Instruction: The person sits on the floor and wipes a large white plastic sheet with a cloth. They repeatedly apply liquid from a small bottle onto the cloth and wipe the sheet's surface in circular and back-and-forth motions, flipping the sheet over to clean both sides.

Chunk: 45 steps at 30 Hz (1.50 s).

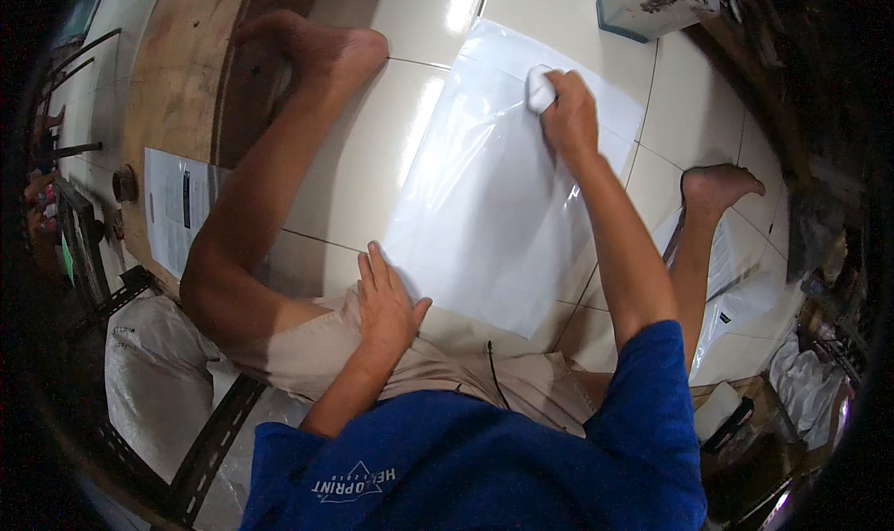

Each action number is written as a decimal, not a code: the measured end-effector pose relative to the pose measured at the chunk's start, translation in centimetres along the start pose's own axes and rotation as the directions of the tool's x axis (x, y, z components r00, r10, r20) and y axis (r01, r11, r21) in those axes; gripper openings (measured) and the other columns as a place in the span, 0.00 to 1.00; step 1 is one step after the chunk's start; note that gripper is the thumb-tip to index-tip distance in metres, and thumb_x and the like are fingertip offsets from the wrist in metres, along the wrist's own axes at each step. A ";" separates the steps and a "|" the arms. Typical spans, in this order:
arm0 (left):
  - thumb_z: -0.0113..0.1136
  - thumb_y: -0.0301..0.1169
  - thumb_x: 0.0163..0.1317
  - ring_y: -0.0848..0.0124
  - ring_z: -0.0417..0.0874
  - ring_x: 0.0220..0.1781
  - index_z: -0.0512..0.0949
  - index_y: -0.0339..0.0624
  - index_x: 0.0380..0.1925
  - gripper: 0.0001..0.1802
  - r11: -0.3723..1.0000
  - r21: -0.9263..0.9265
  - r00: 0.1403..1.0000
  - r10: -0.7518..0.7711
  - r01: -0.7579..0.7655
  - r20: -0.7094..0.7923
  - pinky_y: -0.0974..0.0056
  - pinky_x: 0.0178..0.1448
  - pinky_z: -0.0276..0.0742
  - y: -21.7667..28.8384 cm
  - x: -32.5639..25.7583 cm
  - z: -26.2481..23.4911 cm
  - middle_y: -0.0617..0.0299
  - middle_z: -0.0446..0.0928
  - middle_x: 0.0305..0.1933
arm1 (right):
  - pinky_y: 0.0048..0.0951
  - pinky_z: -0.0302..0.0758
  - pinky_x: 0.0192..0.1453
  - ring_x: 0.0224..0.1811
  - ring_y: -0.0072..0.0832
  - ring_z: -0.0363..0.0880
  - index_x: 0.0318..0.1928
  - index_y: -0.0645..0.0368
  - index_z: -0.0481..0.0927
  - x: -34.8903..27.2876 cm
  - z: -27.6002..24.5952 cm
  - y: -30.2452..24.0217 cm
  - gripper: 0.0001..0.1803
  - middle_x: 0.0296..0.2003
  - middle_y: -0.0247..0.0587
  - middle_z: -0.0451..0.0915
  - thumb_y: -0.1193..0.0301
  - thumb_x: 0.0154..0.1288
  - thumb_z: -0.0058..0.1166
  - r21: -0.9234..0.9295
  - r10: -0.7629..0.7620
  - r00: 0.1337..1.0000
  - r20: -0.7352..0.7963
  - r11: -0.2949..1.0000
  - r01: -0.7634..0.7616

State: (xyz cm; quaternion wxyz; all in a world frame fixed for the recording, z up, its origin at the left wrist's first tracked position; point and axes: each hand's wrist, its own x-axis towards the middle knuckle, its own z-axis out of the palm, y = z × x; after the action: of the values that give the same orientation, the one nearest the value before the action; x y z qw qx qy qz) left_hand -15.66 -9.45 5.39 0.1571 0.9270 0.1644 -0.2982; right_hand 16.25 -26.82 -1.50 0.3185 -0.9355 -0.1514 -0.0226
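Observation:
A large white sheet with a glossy, clear plastic surface [484, 214] lies on the tiled floor between my legs, turned at a slant. Near its far right part, my right hand [570, 112] grips a wadded white cloth [539, 90] and presses it against the surface. Creases and streaks of light run across the plastic below the cloth. My left hand [384, 298] rests with fingers spread at the sheet's near left corner, holding nothing.
A clear rectangular container [643, 9] with dark smears stands at the back right. A wooden board [177, 84] is on the left, with a printed sheet [172, 214] against it. Plastic-wrapped papers [736, 289] lie by my right leg; a filled white bag [154, 363] sits at lower left.

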 end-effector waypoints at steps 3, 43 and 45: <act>0.72 0.43 0.53 0.36 0.43 0.77 0.55 0.11 0.63 0.53 1.000 0.012 1.000 0.000 -0.001 0.018 0.39 0.71 0.62 0.1 0.2 0.1 0.32 0.38 0.77 | 0.39 0.76 0.53 0.49 0.44 0.78 0.51 0.58 0.78 -8.4 4.1 -2.3 0.21 0.45 0.46 0.79 0.80 0.55 0.53 0.177 -0.442 0.887 0.134 0.891 0.418; 0.43 0.46 0.71 0.63 0.44 0.81 0.47 0.43 0.75 0.38 0.638 0.546 0.768 0.640 -0.543 0.015 0.49 0.82 0.39 3.1 25.0 -13.0 0.59 0.46 0.80 | 0.41 0.76 0.52 0.45 0.47 0.79 0.46 0.62 0.81 -5.4 -7.2 6.6 0.17 0.41 0.51 0.79 0.77 0.53 0.59 -0.038 0.451 0.829 -0.330 0.871 -0.489; 0.44 0.45 0.71 0.61 0.44 0.81 0.47 0.42 0.75 0.38 0.640 0.536 0.758 0.652 -0.551 0.001 0.48 0.81 0.40 3.1 25.1 -13.2 0.58 0.46 0.80 | 0.40 0.75 0.55 0.48 0.47 0.78 0.48 0.62 0.80 -4.5 -4.5 5.9 0.17 0.44 0.51 0.79 0.79 0.56 0.53 0.126 0.380 0.837 -0.393 0.924 -0.361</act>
State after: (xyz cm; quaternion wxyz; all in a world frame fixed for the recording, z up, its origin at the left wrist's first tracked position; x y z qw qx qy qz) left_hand 11.44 -1.78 0.98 -0.0174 0.9595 -0.2244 -0.1695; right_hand 13.95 -35.16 -2.02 0.3632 -0.9134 0.1020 -0.1528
